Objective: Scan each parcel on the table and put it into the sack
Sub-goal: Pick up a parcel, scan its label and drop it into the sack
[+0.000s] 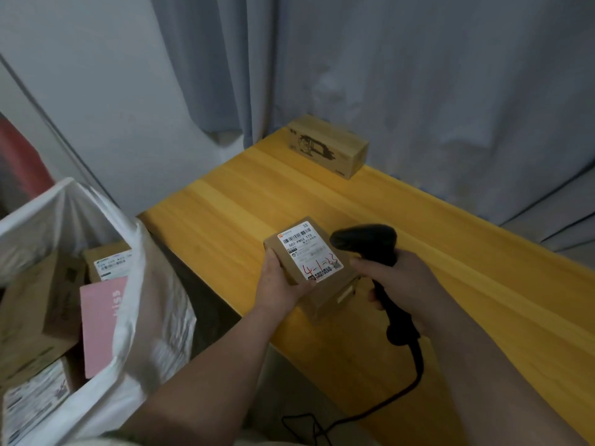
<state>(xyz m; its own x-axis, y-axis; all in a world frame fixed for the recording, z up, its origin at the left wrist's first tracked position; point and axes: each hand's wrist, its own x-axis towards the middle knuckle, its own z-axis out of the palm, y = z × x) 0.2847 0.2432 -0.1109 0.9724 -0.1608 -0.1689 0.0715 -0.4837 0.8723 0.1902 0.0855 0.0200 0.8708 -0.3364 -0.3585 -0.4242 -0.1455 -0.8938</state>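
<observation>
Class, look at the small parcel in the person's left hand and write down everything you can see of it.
The parcel is a small, closed, brown cardboard box, tilted with its top toward the camera. A white label with a barcode, print and red handwriting covers that face. The left hand holds its near-left edge. It is just above another box on the yellow table, contact unclear. The scanner points at it.

Loads of bare counter [244, 201] between the near edge and the long box [331, 146] sitting in the far corner, and the right stretch is open too. The curtain [418, 75] hangs right against the back, so that side's closed off. Up front it's tight: left hand [280, 281] gripping a small parcel [309, 252], right hand [396, 278] gripping the scanner [367, 239], whose cable [415, 375] droops over the near edge. The sack [138, 317] gapes just left of the counter, though cardboard boxes [35, 304] and a pink packet [99, 323] crowd it.
</observation>
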